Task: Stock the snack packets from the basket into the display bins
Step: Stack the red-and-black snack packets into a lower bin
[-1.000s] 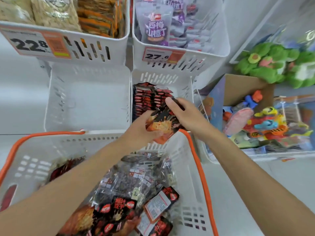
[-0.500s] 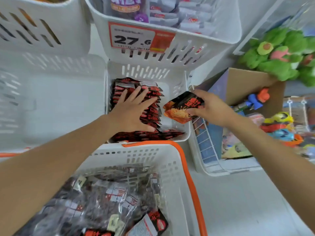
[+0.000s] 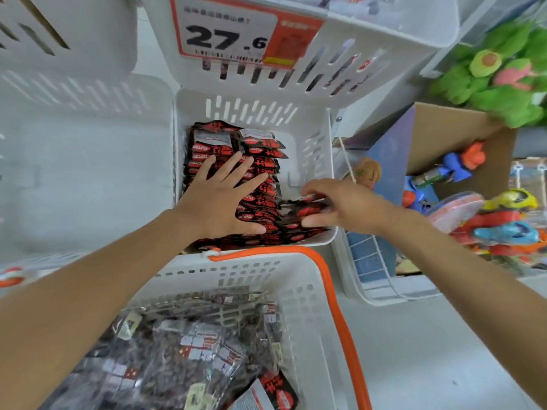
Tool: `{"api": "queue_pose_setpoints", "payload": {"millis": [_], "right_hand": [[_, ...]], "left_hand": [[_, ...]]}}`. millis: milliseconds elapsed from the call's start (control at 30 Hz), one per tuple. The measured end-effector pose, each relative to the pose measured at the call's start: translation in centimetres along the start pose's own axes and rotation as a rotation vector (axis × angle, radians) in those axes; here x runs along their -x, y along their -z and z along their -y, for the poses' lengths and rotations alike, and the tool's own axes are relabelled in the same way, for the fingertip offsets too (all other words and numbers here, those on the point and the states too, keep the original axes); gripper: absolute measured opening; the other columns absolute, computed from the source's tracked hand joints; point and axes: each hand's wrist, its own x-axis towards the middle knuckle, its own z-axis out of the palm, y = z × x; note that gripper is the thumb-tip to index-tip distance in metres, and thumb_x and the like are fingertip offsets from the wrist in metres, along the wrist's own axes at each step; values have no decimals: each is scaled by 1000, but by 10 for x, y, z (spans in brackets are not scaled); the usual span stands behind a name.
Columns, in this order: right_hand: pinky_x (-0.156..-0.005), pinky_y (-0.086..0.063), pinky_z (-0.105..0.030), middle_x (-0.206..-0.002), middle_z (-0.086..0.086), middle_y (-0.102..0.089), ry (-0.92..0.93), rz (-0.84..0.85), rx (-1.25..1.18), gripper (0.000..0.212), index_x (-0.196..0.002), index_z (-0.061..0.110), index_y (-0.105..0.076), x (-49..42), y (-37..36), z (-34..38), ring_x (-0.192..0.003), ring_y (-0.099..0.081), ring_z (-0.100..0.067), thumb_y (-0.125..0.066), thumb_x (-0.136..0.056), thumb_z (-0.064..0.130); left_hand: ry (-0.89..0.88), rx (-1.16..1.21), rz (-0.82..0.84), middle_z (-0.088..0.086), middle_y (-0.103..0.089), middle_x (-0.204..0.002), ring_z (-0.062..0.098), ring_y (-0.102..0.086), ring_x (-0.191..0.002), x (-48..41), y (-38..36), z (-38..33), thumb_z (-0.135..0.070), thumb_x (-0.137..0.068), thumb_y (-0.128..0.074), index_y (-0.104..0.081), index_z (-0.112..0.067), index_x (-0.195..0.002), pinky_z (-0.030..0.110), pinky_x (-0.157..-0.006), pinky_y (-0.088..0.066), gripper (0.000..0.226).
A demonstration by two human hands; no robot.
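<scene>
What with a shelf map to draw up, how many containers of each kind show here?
White slotted display bins: 4
Orange-rimmed basket: 1
White wire basket: 1
Cardboard box: 1
Total: 7

Bin (image 3: 316, 149): right side seemingly free.
</scene>
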Motion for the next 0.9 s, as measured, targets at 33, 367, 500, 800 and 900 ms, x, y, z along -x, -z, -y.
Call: {"api": "queue_pose_setpoints", "payload": {"millis": [33,367,500,800,900], "right_hand": [[-89,-48,-43,-109,-1,-65,-5,-3,2,72,-118,24,-59,-2,-9,-2,-98,-61,-22,-53,-73,80],[-109,-5,-45,-135,3,-60,-49,-6,335,83,-138,28,-51,-9,-40,-10,-127,-52,-20,-15,-84,81],[-109,-2,-49,-141,5,-55,-29,4,366,86,-143,36,-45,-14,-39,-12,-132,-48,-19,-5,-81,81],[-120,-6,-43,-140,4,-57,61,90,349,87,-138,27,-57,-16,-36,-7,-145,-31,-26,-8,-86,77],[-116,-30,-39,-149,-2,-47,-60,57,-79,72,-145,25,-48,-10,-42,-3,-141,-37,-22,-36,-88,67]], "left_hand": [[-1,0,-2,1,21,-162,18,28,-146,0,0,0,-93,-66,-16,15,-40,-152,53,-119,11,105],[-3,-4,-12,1,20,-162,18,26,-147,1,-2,0,-94,-65,-11,15,-40,-152,53,-119,11,106],[-8,5,-21,1,18,-163,17,26,-147,1,-3,0,-96,-61,-3,15,-40,-152,53,-119,12,108],[-16,16,-49,2,16,-163,18,24,-148,1,-7,0,-95,-65,-8,11,-39,-153,53,-118,12,106],[-7,27,-24,1,17,-163,17,24,-148,1,-4,-1,-93,-67,-16,11,-39,-153,53,-118,13,105]]}}
